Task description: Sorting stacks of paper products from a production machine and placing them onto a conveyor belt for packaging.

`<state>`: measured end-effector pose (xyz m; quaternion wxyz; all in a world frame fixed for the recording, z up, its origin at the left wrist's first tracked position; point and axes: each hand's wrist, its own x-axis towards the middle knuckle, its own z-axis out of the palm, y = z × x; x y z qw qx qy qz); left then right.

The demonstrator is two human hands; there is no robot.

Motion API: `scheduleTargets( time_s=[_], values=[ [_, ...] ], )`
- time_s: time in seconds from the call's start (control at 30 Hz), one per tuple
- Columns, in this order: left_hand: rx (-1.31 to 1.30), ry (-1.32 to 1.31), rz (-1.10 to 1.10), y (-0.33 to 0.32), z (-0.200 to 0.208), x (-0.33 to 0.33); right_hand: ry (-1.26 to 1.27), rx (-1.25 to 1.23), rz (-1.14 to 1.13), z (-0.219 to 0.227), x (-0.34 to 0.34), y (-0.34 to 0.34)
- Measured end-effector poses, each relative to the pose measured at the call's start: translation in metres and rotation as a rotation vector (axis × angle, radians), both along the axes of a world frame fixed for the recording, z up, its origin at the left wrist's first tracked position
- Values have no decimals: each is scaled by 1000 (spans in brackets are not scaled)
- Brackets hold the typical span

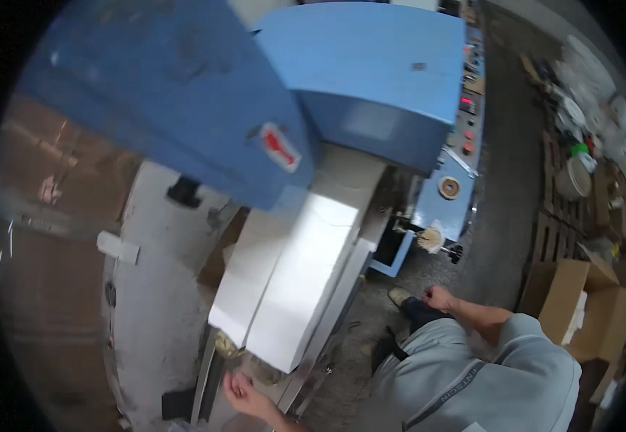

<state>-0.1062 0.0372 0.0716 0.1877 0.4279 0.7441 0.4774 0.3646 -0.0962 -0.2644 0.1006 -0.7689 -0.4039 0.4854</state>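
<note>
Two long white blocks, perhaps stacks of paper, lie side by side on the bed of a blue machine (370,50): a left white block (252,277) and a right white block (306,281). Just off their near end is my left hand (247,396), its fingers loosely apart with nothing seen in them. A small yellowish object (227,344) sits at the left block's near corner; its kind is unclear. Lower and to the right, my right hand (439,297) hangs beside my leg, fingers curled closed, apart from the machine, with nothing visible in it.
A metal rail (327,331) borders the bed on the right. A tape roll (449,188) rests on the machine's side ledge, below a control panel (468,122) with red buttons. Cartons (565,295), pallets (554,237) and a white bucket (574,178) stand at the right.
</note>
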Motion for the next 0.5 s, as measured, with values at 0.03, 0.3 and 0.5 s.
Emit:
scheduleTargets(
  time_s=[0.03,0.3,0.5],
  values=[
    [0,-27,44,-7,9,12,-2,-11,-25,1,3,2],
    [6,35,-206,-74,8,99,44,119,29,9,17,7],
    [-219,-71,-364,-133,-25,97,302,278,73,92,-30,39]
  ],
)
